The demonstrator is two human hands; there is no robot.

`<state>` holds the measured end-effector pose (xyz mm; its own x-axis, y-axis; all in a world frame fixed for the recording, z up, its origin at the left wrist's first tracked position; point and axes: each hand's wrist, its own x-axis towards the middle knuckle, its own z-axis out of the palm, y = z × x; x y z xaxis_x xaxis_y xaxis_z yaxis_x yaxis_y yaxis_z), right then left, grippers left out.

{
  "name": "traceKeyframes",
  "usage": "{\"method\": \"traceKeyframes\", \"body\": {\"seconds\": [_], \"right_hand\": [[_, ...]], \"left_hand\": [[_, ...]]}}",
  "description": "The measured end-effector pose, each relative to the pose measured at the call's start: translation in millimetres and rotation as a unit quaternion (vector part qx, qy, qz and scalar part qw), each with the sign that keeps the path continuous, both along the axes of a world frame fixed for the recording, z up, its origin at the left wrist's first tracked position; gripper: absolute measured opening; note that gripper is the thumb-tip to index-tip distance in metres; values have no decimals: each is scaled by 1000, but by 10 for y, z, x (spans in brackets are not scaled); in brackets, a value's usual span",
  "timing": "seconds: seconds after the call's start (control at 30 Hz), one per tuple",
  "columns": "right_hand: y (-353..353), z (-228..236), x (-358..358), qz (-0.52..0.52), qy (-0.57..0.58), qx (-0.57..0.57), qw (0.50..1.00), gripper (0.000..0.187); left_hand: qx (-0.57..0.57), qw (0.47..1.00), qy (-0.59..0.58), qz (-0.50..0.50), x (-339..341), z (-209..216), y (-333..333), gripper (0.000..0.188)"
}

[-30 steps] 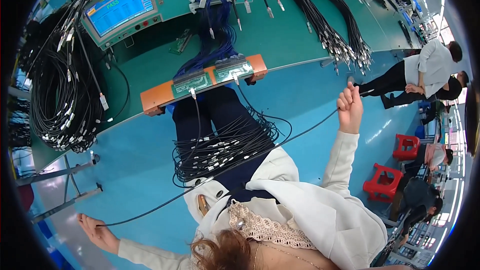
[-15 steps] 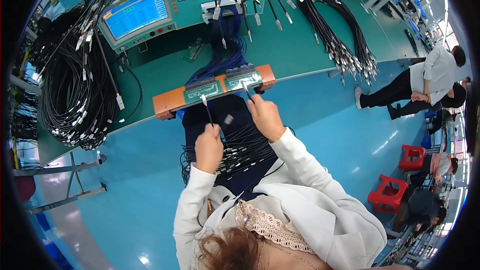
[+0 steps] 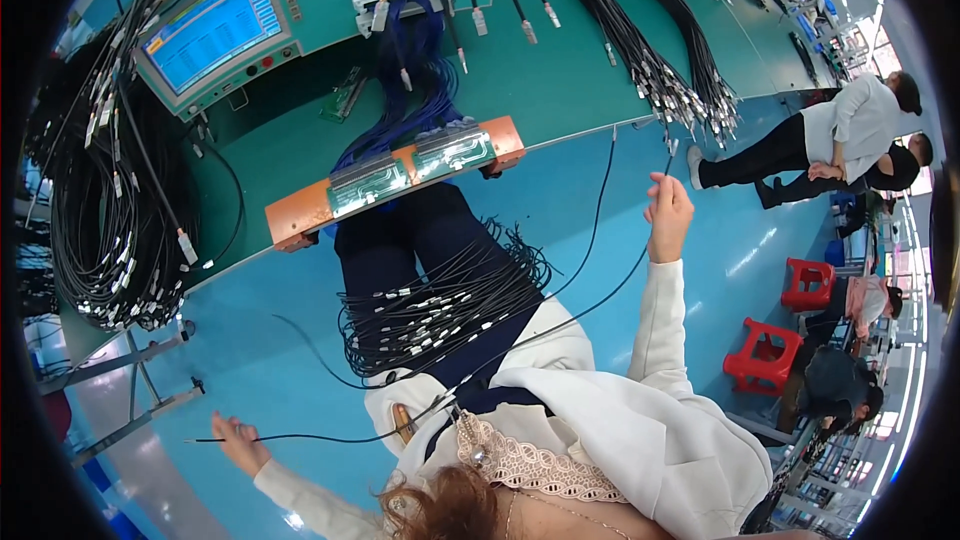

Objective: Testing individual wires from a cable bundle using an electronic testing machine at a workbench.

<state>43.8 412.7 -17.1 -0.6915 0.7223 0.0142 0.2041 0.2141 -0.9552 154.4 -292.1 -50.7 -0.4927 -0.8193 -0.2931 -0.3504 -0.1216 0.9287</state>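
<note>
My right hand [image 3: 668, 218] is raised over the floor to the right, its fingers closed on a thin black cable [image 3: 612, 290] whose silver-tipped end sticks up past them. Out at the lower left, my left hand [image 3: 240, 443] grips a black cable [image 3: 330, 437] that runs back toward my chest. A second loose cable [image 3: 603, 195] arcs up to the table edge. Across my lap lies a bundle of black cables [image 3: 430, 315] with pale connectors. Two green circuit boards [image 3: 370, 187] sit on an orange bar [image 3: 300, 210] at the table's front edge, with nothing plugged into their near sides.
A tester with a blue screen [image 3: 215, 30] stands on the green table [image 3: 520, 80], joined to the boards by dark blue wires [image 3: 405, 90]. Cable bundles hang at left [image 3: 120, 210] and lie at right [image 3: 650, 30]. Red stools [image 3: 762, 355] and people [image 3: 850, 125] are on the right.
Both hands have left the boards, the right moving out rightward, the left down and leftward. The two cable ends are off the boards. The green word on the screen is gone.
</note>
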Motion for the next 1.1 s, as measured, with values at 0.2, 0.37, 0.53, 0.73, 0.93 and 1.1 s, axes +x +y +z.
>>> {"method": "traceKeyframes", "body": {"seconds": [0.2, 0.37, 0.53, 0.73, 0.93, 1.1], "right_hand": [[-933, 527, -328, 210, 44, -247, 945, 24], [-1898, 309, -480, 349, -30, -350, 869, 17], [-2095, 79, -565, 315, -50, -354, 879, 17], [-2105, 142, -616, 309, -70, -375, 871, 20], [-2043, 96, -664, 329, -69, -466, 818, 22], [-1984, 101, -729, 326, -84, -495, 801, 23]], "left_hand": [[-5, 983, 116, -144, -422, 647, 604, 42], [26, 888, 137, -438, -1076, 623, 2257, 37], [285, 830, 112, -466, -1408, 338, 2991, 26], [289, 831, 118, -461, -1564, 196, 3154, 25], [293, 832, 112, -457, -1541, 312, 3191, 22], [355, 815, 116, -444, -1573, 334, 3161, 22]]}}
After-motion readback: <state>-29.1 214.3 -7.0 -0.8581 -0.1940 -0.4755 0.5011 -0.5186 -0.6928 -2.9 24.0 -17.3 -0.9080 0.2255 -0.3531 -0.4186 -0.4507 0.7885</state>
